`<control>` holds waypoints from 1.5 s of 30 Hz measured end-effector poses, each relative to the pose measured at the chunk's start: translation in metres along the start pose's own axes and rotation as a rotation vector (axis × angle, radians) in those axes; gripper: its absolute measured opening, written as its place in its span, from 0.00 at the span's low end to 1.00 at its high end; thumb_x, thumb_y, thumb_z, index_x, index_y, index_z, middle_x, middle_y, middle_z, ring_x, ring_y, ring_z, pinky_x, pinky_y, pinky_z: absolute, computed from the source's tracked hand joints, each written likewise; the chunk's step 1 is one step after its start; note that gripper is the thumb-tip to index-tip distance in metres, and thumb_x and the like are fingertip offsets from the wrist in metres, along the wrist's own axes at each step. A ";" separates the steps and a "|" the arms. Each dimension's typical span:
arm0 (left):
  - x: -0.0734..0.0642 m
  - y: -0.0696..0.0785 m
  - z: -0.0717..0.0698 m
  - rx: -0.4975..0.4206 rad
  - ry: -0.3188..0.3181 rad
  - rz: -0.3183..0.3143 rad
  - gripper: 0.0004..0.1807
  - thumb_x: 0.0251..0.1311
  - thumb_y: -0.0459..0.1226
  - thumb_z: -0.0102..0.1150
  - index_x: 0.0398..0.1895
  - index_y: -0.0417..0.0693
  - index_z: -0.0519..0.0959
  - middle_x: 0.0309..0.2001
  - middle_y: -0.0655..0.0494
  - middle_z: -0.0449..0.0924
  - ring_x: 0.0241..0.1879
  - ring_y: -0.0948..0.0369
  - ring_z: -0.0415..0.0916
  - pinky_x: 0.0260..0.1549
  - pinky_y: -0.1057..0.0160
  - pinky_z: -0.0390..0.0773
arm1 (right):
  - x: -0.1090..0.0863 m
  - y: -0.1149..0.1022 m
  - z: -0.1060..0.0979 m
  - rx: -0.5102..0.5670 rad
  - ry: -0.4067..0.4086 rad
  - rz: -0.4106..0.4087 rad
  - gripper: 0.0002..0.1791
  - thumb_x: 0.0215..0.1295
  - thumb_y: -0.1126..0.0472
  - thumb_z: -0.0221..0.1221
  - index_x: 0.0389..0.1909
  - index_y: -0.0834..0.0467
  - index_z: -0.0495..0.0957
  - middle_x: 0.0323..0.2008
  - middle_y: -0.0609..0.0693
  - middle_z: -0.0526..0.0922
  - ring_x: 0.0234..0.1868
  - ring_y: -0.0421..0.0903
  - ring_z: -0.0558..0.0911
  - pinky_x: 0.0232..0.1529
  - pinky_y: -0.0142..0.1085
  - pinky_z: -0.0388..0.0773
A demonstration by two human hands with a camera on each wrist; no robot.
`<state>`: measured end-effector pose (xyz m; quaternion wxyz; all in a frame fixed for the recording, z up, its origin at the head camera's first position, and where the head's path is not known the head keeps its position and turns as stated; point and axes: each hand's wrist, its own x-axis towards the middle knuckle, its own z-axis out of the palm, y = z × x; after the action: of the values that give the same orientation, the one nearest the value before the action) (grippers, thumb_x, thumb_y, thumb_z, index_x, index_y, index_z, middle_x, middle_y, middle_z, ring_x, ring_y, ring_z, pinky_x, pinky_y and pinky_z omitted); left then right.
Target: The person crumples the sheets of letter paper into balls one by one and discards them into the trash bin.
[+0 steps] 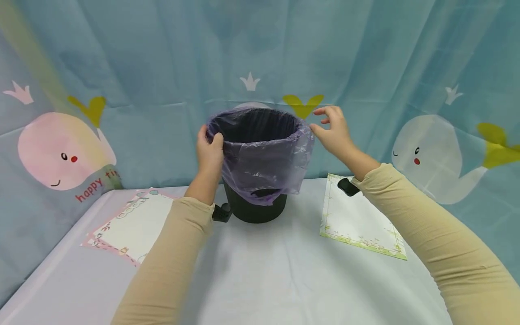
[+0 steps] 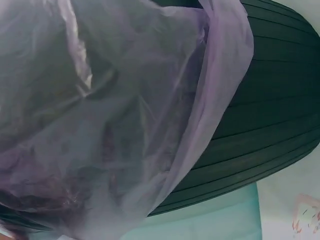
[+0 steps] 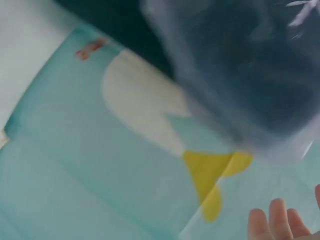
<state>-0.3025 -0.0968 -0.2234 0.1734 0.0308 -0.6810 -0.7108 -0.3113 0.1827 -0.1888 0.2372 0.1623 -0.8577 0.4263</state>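
Note:
A dark trash can [image 1: 253,212] with vertical ribs stands upright on the white surface. A translucent purple trash bag [image 1: 264,167] lines it, folded over the rim and hanging loosely down the outside, lowest at the front. My left hand [image 1: 210,151] grips the bag-covered rim on the left, thumb toward the opening. Off the right side of the rim is my right hand [image 1: 335,133], its fingers and thumb spread apart with nothing between them. Its thumb tip is close to the bag; contact is unclear. The left wrist view shows the bag's hanging edge [image 2: 220,85] over the ribbed wall [image 2: 280,95].
A pink-bordered sheet [image 1: 142,221] lies left of the can, partly behind my left sleeve. To the right lies a green-bordered sheet [image 1: 357,221], partly covered by my right forearm. A blue curtain [image 1: 162,67] with whale prints hangs close behind the can.

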 end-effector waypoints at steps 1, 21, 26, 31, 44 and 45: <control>-0.001 0.001 -0.001 -0.001 -0.011 -0.019 0.34 0.73 0.42 0.43 0.77 0.50 0.45 0.77 0.55 0.44 0.74 0.60 0.44 0.68 0.65 0.52 | -0.004 0.005 -0.005 -0.014 -0.009 0.014 0.21 0.68 0.67 0.55 0.59 0.70 0.68 0.64 0.64 0.61 0.58 0.62 0.68 0.55 0.51 0.69; -0.087 -0.078 -0.018 0.060 -0.011 0.667 0.18 0.64 0.29 0.49 0.55 0.29 0.66 0.45 0.44 0.68 0.42 0.62 0.66 0.42 0.70 0.67 | -0.088 0.180 -0.074 -0.251 -0.553 0.207 0.61 0.61 0.49 0.66 0.75 0.63 0.28 0.72 0.72 0.33 0.70 0.73 0.35 0.62 0.71 0.40; -0.098 -0.109 -0.014 0.143 -0.269 0.881 0.20 0.55 0.21 0.56 0.52 0.29 0.68 0.46 0.36 0.71 0.43 0.53 0.71 0.45 0.67 0.72 | -0.108 0.219 -0.079 -0.290 -0.626 0.218 0.63 0.55 0.50 0.70 0.73 0.71 0.35 0.70 0.77 0.36 0.69 0.76 0.35 0.62 0.70 0.36; -0.107 -0.120 -0.009 0.352 -0.500 0.840 0.32 0.57 0.30 0.63 0.64 0.33 0.64 0.59 0.38 0.69 0.54 0.48 0.70 0.53 0.50 0.73 | -0.117 0.235 -0.081 -0.355 -0.670 0.256 0.62 0.53 0.47 0.71 0.72 0.73 0.39 0.68 0.81 0.38 0.67 0.80 0.37 0.61 0.71 0.37; -0.113 -0.126 0.021 0.698 -0.938 0.621 0.53 0.59 0.48 0.66 0.77 0.43 0.42 0.77 0.51 0.38 0.75 0.53 0.41 0.68 0.48 0.53 | -0.117 0.249 -0.089 -0.356 -0.728 0.340 0.64 0.53 0.43 0.70 0.72 0.73 0.39 0.67 0.83 0.35 0.66 0.81 0.37 0.59 0.73 0.38; -0.113 -0.127 0.023 0.715 -0.949 0.628 0.53 0.59 0.49 0.65 0.77 0.43 0.43 0.77 0.51 0.38 0.75 0.53 0.41 0.68 0.49 0.53 | -0.118 0.250 -0.089 -0.360 -0.729 0.343 0.64 0.53 0.43 0.70 0.71 0.74 0.39 0.67 0.83 0.36 0.66 0.81 0.38 0.60 0.73 0.38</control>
<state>-0.2288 -0.0404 -0.3682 0.0329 -0.4288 -0.8537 -0.2936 -0.3093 0.4098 -0.3697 -0.1307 0.1136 -0.9605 0.2180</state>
